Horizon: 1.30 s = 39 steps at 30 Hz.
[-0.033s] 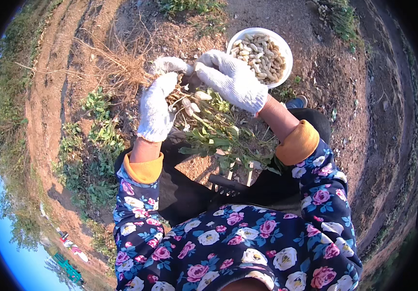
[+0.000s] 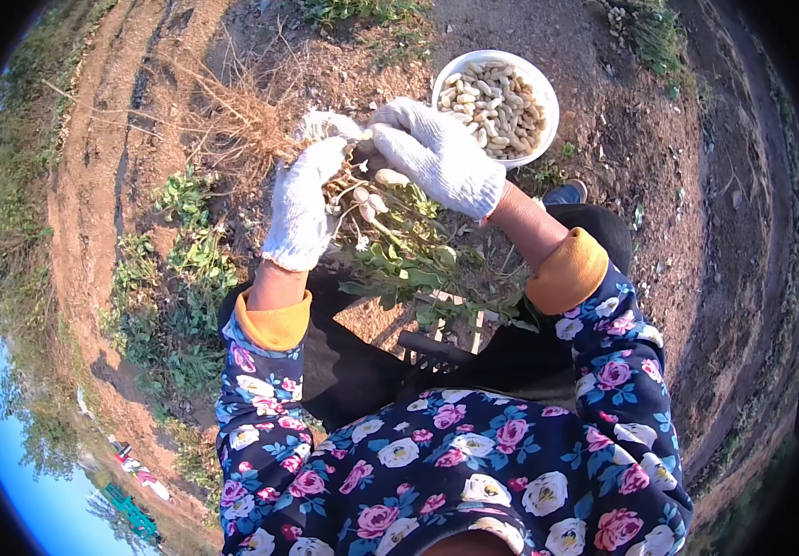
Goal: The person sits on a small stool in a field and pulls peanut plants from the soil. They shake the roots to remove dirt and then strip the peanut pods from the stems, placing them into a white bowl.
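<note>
My left hand (image 2: 302, 190), in a white knitted glove, is closed round the base of an uprooted peanut plant (image 2: 413, 250). The plant's brown roots (image 2: 251, 125) fan out past the glove at the far left, and its green leaves hang back toward my lap. Several pale peanuts (image 2: 367, 199) cling to the stems just right of this hand. My right hand (image 2: 441, 153), gloved alike, has its fingers pinched together against the left fingertips. A small pale bit shows at the pinch, too little to name.
A round white bucket (image 2: 555, 111) of picked peanuts stands beyond my right hand. Leafy green plants (image 2: 191, 269) lie on the soil to my left, and more greenery (image 2: 654, 42) grows at the far right. My shoe (image 2: 566, 193) is near the bucket.
My right hand has shifted very slightly left, closer to the left fingertips. The roots and the hanging peanuts have moved a little with the plant.
</note>
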Available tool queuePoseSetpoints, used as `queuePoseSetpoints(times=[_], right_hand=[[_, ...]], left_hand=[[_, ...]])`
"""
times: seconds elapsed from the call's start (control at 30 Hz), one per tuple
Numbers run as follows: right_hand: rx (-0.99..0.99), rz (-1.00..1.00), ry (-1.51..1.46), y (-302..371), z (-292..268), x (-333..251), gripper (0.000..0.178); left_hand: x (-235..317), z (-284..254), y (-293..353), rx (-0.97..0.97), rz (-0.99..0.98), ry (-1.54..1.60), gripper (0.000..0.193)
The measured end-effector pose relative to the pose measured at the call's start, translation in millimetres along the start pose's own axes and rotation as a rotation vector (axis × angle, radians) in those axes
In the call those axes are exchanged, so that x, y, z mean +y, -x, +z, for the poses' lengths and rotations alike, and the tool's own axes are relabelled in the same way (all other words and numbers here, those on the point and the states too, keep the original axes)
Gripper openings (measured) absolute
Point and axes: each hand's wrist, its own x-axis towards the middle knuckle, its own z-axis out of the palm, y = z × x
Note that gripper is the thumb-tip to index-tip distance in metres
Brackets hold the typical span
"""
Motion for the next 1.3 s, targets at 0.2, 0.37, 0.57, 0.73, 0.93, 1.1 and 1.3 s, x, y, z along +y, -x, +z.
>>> queuePoseSetpoints(times=[0.2,0.37,0.57,0.73,0.93,1.1,1.3], right_hand=[[-0.027,-0.075,0.14,0,5,1,0.023],[-0.055,0.376,-0.422,3,5,-15,0.026],[0.214,0.429,-0.865,1,7,-12,0.012],[-0.157,-0.086,-0.186,8,-5,7,0.02],[-0.169,0.086,0.204,7,16,-18,0.031],[-0.131,0.225,0.006,6,10,-22,0.028],[-0.165,-0.058,0.25,9,19,-4,0.03]], left_hand=[[-5,-2,-6,-0.057,-0.069,-0.088,0.026],[-6,8,-7,-0.094,-0.035,-0.092,0.017],[5,14,-4,0.078,0.055,-0.202,0.022],[8,11,-17,0.169,0.19,-0.328,0.026],[3,17,-13,0.234,0.267,-0.453,0.03],[-8,-5,-16,0.111,0.611,-0.947,0.025],[-16,-6,-23,0.128,0.797,-1.084,0.019]])
